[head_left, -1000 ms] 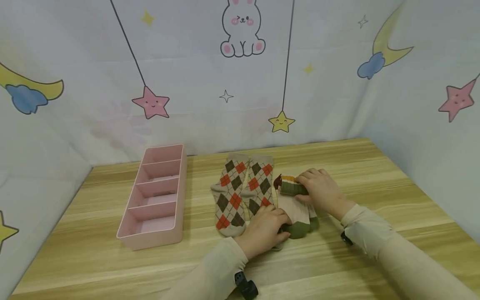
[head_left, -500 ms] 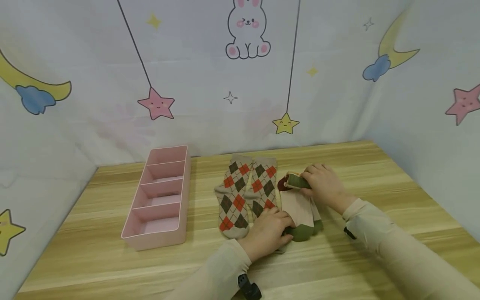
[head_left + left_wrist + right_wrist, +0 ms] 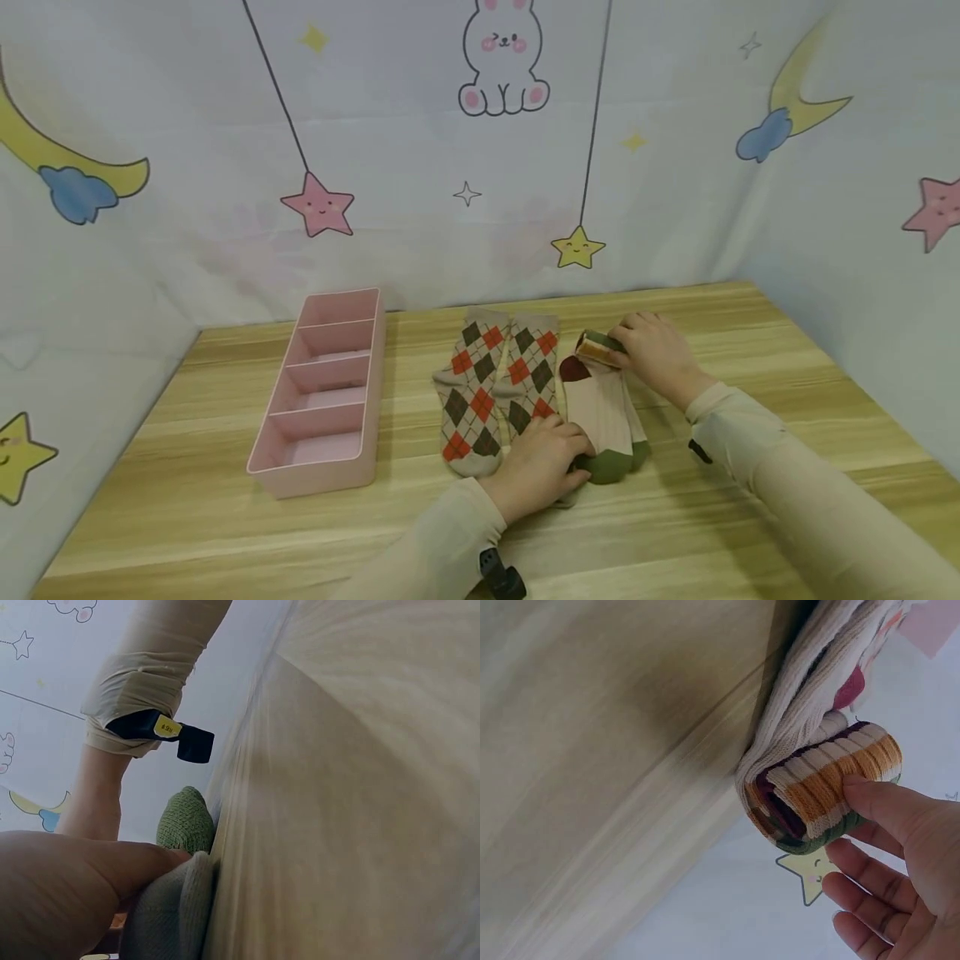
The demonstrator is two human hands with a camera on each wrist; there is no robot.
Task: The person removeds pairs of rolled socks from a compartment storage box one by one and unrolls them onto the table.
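Note:
My right hand [image 3: 658, 357] pinches the rolled cuff [image 3: 832, 780] of a pair of cream socks [image 3: 597, 408], thumb on its orange and white bands. Green, orange and white stripes circle this cuff; a maroon heel patch [image 3: 574, 369] lies just in front of it. The socks' green toes [image 3: 609, 467] point to the near side. My left hand [image 3: 540, 467] rests over the foot end of the right argyle sock [image 3: 531, 358], its thumb beside the green toes. In the left wrist view, the thumb touches a grey sock toe [image 3: 169, 907]. Another argyle sock [image 3: 471, 400] lies flat to the left.
A pink box [image 3: 373, 400] with several compartments stands on the wooden table [image 3: 187, 450], left of the socks. Behind the table hangs a white cloth [image 3: 405, 167] printed with a rabbit, stars and moons.
My right hand has moved slightly toward the back, turning the rolled cuff. More of the cream fabric and maroon heel shows. The left hand stays on the argyle sock.

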